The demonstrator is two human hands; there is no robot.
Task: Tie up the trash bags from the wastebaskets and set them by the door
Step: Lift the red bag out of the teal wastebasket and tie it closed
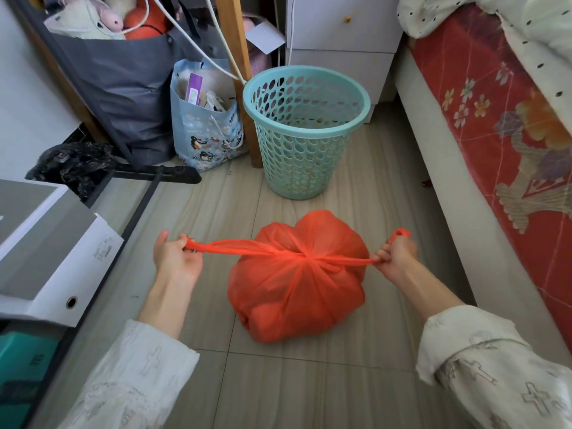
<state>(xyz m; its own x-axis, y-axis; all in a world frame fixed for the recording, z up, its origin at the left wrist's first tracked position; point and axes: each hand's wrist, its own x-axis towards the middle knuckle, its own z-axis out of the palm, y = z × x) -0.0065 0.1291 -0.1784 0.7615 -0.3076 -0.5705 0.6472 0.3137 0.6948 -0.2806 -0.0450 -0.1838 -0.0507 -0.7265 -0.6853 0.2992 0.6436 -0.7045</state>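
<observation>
Single head-worn view looks steeply down and forward; close over the floor (309, 391); wide-angle bowing at edges.

Trash bag (294, 283): thin orange plastic film, slightly glossy, wrinkled. Beyond it, wastebasket (305, 131): smooth turquoise plastic, perforated. Floor (278, 388): matt grey tile. Left of the wastebasket, post (238, 72): wood. Sleeves (495, 366): pale patterned cloth.

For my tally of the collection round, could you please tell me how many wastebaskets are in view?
1. The teal wastebasket stands on the floor beyond the red trash bag, beside a wooden post. Others may be hidden outside the view.
</observation>
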